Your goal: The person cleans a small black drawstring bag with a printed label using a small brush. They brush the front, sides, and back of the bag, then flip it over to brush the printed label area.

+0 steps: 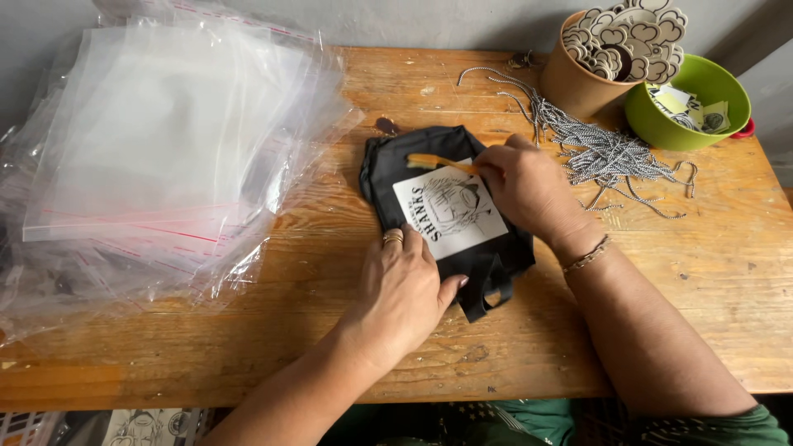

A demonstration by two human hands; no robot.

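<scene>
A small black cloth bag (388,169) with a white printed panel lies on the wooden table (314,248). My left hand (405,289) rests flat on the bag's near edge and presses it down; a ring is on one finger. My right hand (524,186) is shut on a thin orange tool (434,161) that lies across the top of the white panel. A bracelet sits on my right wrist.
A tall stack of clear plastic bags (157,140) fills the left of the table. A heap of black-and-white cords (599,149) lies at the back right, beside a brown paper cup of cloud-shaped tags (578,78) and a green bowl (690,103).
</scene>
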